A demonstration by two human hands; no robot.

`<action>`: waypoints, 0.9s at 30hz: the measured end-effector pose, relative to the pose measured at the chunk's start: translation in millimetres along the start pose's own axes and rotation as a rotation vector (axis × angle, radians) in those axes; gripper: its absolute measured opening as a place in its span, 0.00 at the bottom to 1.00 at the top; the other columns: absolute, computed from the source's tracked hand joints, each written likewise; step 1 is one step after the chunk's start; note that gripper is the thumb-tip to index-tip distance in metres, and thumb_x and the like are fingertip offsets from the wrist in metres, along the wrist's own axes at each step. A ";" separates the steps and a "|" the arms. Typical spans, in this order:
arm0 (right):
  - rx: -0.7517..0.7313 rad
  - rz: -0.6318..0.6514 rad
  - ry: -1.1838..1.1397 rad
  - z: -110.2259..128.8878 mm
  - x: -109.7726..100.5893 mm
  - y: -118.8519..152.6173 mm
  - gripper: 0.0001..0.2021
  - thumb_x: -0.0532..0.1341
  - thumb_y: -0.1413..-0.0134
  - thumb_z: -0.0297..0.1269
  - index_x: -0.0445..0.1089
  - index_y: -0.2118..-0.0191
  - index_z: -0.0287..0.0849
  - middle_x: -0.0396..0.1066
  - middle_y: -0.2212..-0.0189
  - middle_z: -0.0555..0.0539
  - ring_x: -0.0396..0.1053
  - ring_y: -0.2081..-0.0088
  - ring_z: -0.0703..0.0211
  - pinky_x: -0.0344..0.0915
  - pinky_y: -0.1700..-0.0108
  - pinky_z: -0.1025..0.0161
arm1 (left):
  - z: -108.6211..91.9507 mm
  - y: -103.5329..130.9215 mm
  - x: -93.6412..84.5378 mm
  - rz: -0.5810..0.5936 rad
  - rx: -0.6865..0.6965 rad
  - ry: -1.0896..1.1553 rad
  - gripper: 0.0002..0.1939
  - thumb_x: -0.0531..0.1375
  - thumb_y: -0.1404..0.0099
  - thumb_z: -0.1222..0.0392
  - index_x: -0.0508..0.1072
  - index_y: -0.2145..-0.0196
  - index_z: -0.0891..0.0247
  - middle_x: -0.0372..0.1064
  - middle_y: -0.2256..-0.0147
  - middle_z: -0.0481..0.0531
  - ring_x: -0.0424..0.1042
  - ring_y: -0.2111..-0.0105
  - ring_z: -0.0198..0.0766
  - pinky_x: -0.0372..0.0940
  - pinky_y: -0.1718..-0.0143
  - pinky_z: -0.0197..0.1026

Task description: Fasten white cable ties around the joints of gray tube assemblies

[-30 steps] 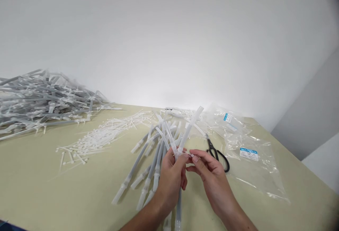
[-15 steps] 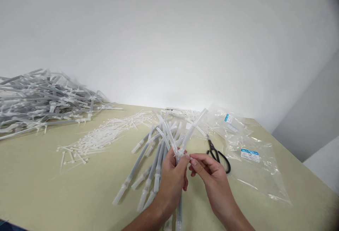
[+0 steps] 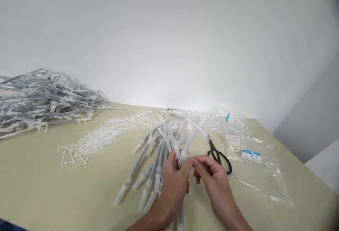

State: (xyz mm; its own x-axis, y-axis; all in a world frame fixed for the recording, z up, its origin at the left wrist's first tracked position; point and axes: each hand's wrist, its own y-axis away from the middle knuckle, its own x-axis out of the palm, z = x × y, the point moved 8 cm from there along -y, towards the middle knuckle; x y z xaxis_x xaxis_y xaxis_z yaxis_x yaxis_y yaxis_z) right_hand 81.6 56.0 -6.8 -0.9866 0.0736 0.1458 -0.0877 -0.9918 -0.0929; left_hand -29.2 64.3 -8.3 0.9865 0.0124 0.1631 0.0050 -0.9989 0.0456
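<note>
My left hand (image 3: 177, 176) is closed around the joint of a Y-shaped plastic tube (image 3: 195, 132). Two clear ribbed branches fan upward from it, while a grey stem hangs below the fist. My right hand (image 3: 208, 172) pinches close against the left thumb at that joint; whatever is between its fingertips is too small and covered to make out. Just left of my left hand, several similar grey tubes with whitish end sleeves (image 3: 143, 167) lie in a loose bunch on the table. Farther left spreads a pile of white cable ties (image 3: 103, 135).
A large heap of grey tube assemblies (image 3: 53, 97) fills the table's back left. Black-handled scissors (image 3: 217, 153) lie right of my hands, beside clear plastic bags (image 3: 261, 174) with blue-and-white labels. More small white pieces (image 3: 185, 114) lie at the back, near the wall (image 3: 169, 40).
My right fingertips have come slightly closer to the left thumb at the joint. The Y-shaped tube's right branch now leans a little farther right.
</note>
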 end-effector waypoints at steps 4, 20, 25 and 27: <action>0.015 -0.039 0.013 -0.1 -1.9 0.0 0.13 0.65 0.54 0.46 0.74 0.67 0.41 0.66 0.81 0.51 0.60 0.79 0.63 0.59 0.78 0.67 | -1.0 1.8 -0.1 0.010 0.018 -0.047 0.12 0.58 0.41 0.50 0.62 0.66 0.59 0.54 0.82 0.38 0.52 0.89 0.25 0.49 0.90 0.29; -0.015 0.027 -0.061 1.5 5.0 1.1 0.11 0.64 0.51 0.44 0.71 0.69 0.41 0.66 0.80 0.51 0.60 0.80 0.64 0.58 0.77 0.66 | 3.3 1.6 5.9 0.051 0.003 0.164 0.15 0.57 0.39 0.46 0.61 0.68 0.60 0.53 0.84 0.37 0.52 0.88 0.24 0.50 0.88 0.28; 0.043 0.030 -0.096 -7.1 5.5 -0.3 0.12 0.63 0.50 0.44 0.69 0.73 0.40 0.63 0.83 0.54 0.57 0.82 0.66 0.55 0.78 0.68 | 4.3 0.6 8.5 0.064 -0.047 0.214 0.16 0.59 0.41 0.46 0.63 0.67 0.61 0.53 0.86 0.37 0.52 0.89 0.25 0.49 0.89 0.28; 0.063 0.084 -0.119 -8.2 10.0 -0.9 0.13 0.63 0.49 0.45 0.69 0.74 0.40 0.64 0.83 0.53 0.58 0.82 0.67 0.53 0.79 0.68 | 8.7 -1.1 8.7 0.070 -0.121 0.290 0.17 0.58 0.42 0.44 0.64 0.65 0.61 0.52 0.87 0.37 0.50 0.90 0.26 0.47 0.91 0.29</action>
State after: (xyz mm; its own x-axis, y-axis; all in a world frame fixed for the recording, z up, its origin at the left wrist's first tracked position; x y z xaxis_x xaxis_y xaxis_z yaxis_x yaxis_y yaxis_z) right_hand 70.7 58.5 -13.4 -0.9664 -0.0188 0.2564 0.0066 -0.9988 -0.0483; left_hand -19.2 65.2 -15.5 0.8959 -0.0267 0.4434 -0.0978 -0.9855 0.1383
